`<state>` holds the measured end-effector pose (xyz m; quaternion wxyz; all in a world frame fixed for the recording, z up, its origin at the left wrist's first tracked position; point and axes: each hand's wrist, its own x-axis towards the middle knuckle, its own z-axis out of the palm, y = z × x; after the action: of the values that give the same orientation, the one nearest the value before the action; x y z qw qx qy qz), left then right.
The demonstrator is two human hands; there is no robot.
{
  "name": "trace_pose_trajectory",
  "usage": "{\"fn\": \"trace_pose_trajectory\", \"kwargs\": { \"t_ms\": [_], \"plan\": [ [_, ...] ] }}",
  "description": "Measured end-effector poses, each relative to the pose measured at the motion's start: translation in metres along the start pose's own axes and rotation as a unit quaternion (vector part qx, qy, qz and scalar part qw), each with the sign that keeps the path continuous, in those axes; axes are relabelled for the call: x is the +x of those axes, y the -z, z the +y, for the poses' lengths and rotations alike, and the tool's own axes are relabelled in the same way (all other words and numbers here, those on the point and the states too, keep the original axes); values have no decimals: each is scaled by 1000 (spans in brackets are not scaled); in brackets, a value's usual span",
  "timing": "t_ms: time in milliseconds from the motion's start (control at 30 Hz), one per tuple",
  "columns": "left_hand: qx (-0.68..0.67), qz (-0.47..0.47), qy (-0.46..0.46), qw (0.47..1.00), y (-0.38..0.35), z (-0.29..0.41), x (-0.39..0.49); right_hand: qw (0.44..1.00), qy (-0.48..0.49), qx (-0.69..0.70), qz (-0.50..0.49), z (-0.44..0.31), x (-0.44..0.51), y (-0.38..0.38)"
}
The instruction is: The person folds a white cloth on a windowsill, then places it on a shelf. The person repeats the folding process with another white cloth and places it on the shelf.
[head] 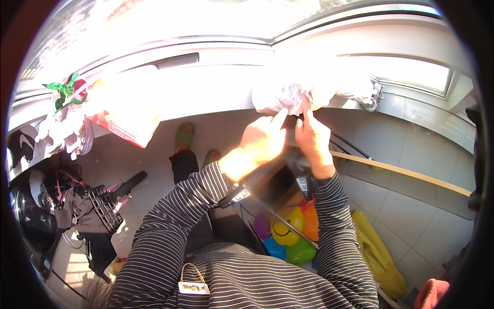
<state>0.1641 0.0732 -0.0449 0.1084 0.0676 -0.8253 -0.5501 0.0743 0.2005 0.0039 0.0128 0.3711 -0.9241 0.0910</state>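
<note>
A crumpled white plastic bag (279, 97), partly washed out by glare, rests on the white windowsill (212, 90) in front of me. My left hand (264, 135) grips the bag's near edge, thumb pointing up and the other fingers curled below. Close beside it on the right, my right hand (314, 133) pinches the same edge, its fingertips partly lost in the bright folds. Each wrist carries a dark strapped-on device (235, 196). Farther right along the sill, more clear wrapping (357, 92) lies against a small silvery object (373, 96).
Left on the sill are a black comb (178, 61), a white bag with red print (129, 123) and an artificial flower (69, 90). A bicycle basket (106, 208) stands lower left. A wooden strip (401, 172), colourful smiley cushion (287, 228) and yellow cloth (376, 255) are at right.
</note>
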Motion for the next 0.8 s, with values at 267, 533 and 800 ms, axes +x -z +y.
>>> {"fn": "trace_pose_trajectory", "kwargs": {
  "t_ms": [267, 533, 800],
  "plan": [
    [-41, -184, 89, 978, -3, 20, 55, 997, -38, 67, 7, 7, -8, -2],
    [72, -127, -20, 989, -20, 8, 49, 997, -46, 53, 43, 0, -20, 3],
    [-13, 11, -45, 999, -26, 8, 45, 986, -91, 86, 109, 9, -26, -3]
  ]
}}
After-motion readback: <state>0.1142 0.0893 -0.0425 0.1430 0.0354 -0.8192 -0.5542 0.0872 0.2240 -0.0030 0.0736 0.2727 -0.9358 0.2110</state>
